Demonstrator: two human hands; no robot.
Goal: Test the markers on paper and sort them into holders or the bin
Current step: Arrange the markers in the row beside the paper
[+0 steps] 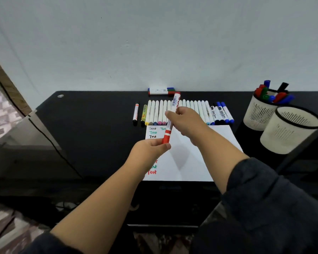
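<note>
A red-and-white marker (173, 114) is held upright above the white paper (195, 162). My right hand (186, 121) grips its barrel, while my left hand (149, 153) pinches the red cap at its lower end. The paper carries "Test" written in black, green and red along its left side. Behind the paper lies a row of several markers (184, 111), mostly white-bodied with coloured tips. Two white mesh holders stand at the right: the far holder (259, 114) has several red, blue and green markers in it, and the near holder (286, 132) shows nothing inside.
A few more markers (161, 91) lie against the wall at the back of the black desk (92, 125). A black cable (50, 140) runs down the left side, beside a clear panel. The desk's front edge is just below the paper.
</note>
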